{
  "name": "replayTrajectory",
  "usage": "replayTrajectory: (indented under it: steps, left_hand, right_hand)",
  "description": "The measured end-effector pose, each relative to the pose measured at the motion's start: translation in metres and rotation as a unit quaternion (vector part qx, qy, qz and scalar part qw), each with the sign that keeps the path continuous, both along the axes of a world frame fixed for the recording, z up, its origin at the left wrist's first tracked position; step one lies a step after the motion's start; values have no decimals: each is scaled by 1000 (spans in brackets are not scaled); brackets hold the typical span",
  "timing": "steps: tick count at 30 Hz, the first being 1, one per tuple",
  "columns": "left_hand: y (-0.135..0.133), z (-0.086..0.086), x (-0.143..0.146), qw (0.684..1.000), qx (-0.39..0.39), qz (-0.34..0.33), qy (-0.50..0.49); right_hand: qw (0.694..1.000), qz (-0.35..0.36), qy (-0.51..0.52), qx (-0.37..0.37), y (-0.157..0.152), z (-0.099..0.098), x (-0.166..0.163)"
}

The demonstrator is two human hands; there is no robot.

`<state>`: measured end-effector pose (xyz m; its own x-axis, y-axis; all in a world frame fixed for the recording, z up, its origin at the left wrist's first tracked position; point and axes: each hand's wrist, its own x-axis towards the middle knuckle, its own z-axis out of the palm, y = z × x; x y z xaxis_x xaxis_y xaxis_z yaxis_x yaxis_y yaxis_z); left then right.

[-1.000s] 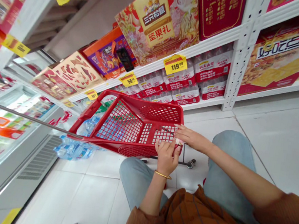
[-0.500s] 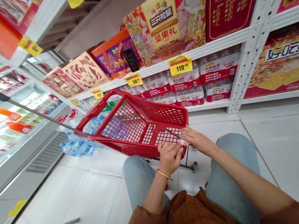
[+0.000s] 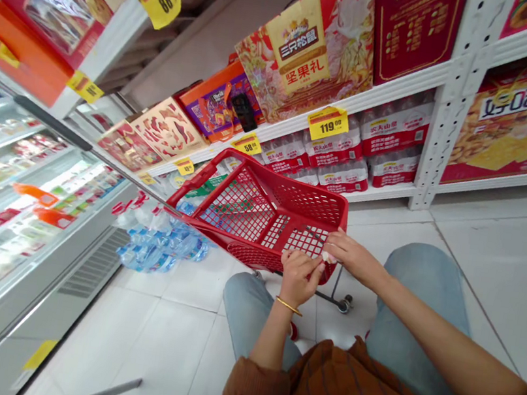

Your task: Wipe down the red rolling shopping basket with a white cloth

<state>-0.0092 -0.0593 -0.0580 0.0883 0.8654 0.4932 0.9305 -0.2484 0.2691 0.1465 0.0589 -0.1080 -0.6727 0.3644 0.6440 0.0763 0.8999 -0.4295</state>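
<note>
A red plastic shopping basket (image 3: 262, 207) on small wheels stands on the white tiled floor in front of me. My left hand (image 3: 298, 278), with a gold bangle on the wrist, is curled at the basket's near rim. My right hand (image 3: 351, 253) reaches in from the right, fingers pinched together against the left. A small white thing (image 3: 328, 257) sits between the two hands; I cannot make out what it is. My knees in light blue jeans are beneath both arms.
White shelves on the right carry gift boxes (image 3: 309, 52), packs of bottled water (image 3: 350, 148) and yellow price tags (image 3: 328, 123). An open chiller (image 3: 8, 186) runs along the left. Shrink-wrapped water bottles (image 3: 162, 245) lie on the floor beside the basket.
The view has swung left and tilted, so the basket and both hands sit further right and lower in the picture. The hands stay together at the basket's rim.
</note>
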Motion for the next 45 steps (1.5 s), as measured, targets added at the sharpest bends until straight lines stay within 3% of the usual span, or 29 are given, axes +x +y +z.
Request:
replayTrajectory:
  steps: [12, 19, 24, 32, 36, 40, 43, 45]
  left_hand:
    - [2, 15, -9, 999, -12, -6, 52]
    - [-4, 0, -2, 999, 6, 10, 32]
    - [-2, 1, -9, 1000, -1, -17, 20]
    - [9, -2, -11, 999, 1, -32, 18]
    - [11, -5, -12, 999, 15, -38, 11]
    - [12, -7, -11, 999, 22, -34, 8]
    - [13, -8, -10, 999, 27, -28, 6]
    - [14, -8, -9, 999, 26, -30, 7]
  right_hand:
    - [996, -52, 13, 67, -3, -5, -11]
    - [993, -37, 22, 110, -8, -6, -21]
    - [990, -21, 30, 135, 1, -8, -17]
    - [995, -31, 22, 87, 34, -17, 0]
    - [999, -21, 12, 21, 53, -9, 15]
    - [992, -29, 66, -106, 40, 11, 18]
    - [958, -93, 161, -218, 20, 24, 6]
    - [946, -108, 188, -243, 8, 28, -5]
